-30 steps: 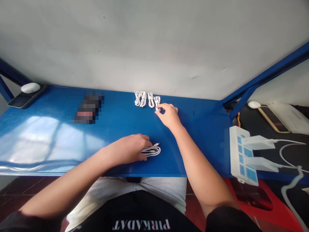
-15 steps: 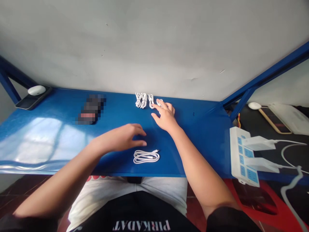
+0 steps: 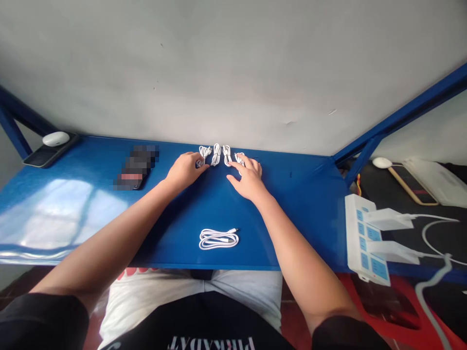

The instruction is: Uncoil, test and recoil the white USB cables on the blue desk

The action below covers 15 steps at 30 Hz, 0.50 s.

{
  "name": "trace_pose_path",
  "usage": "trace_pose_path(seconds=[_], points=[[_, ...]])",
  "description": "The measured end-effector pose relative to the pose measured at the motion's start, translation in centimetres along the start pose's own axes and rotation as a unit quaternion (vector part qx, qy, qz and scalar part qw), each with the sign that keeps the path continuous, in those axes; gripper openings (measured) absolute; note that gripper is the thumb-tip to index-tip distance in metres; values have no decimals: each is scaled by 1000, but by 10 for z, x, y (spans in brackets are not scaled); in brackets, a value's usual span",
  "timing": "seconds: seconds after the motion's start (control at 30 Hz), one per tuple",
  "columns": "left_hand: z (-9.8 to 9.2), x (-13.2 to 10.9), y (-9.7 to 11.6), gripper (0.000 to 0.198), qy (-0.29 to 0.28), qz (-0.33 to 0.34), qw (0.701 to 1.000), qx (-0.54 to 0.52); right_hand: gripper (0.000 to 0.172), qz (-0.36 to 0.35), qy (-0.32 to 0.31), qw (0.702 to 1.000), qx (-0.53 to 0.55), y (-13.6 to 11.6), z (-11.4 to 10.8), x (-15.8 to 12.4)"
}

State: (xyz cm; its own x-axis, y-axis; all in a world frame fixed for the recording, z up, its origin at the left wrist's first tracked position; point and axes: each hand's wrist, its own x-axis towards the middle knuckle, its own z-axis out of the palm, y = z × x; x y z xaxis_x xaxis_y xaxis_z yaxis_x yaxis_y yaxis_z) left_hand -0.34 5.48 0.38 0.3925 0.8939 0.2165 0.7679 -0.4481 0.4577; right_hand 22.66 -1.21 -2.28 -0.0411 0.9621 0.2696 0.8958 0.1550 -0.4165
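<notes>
- Head view: four small bundled white charging cables [image 3: 222, 155] stand in a tight row near the far edge of the blue painted-metal table [image 3: 299, 214], just before a scuffed grey wall [image 3: 233, 73].
- The left hand [image 3: 186, 171] is at the leftmost bundle, its fingers [image 3: 195, 160] curled and close together, their tips at the coil; any pinch is hidden.
- The right hand [image 3: 248, 179] lies over the rightmost bundle, its fingers [image 3: 255, 166] spread, and a pinch cannot be told.
- A looser white cable coil [image 3: 219, 239], flat and glossy, lies apart near the front edge, its metal-tipped connector pointing right.
- Risk: the smooth rubbery loops could slip on the slick table, and with so little gap between bundles, a careless finger could snag a neighbouring loop and pull it out of line.
- Farther left lie a pixelated, blurred object [image 3: 135, 166] and a phone [image 3: 44, 156] under a rounded white earbud case [image 3: 56, 139].
- Right, a white power strip [image 3: 361, 238] with blue panels holds two blocky chargers [image 3: 392, 236].
</notes>
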Motion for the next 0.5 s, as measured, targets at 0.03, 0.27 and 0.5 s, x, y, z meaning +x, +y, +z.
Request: trace_pose_path(seconds=[0.03, 0.27, 0.5], points=[[-3, -1, -2, 22, 2, -15, 1000, -6, 40, 4, 9, 1000, 4, 0, 0, 0], [-28, -13, 1, 25, -14, -203, 944, -259, 18, 21, 112, 980, 166, -14, -12, -1], [-20, -46, 41, 32, -63, -228, 742, -627, 29, 96, -27, 869, 485, -43, -15, -10]])
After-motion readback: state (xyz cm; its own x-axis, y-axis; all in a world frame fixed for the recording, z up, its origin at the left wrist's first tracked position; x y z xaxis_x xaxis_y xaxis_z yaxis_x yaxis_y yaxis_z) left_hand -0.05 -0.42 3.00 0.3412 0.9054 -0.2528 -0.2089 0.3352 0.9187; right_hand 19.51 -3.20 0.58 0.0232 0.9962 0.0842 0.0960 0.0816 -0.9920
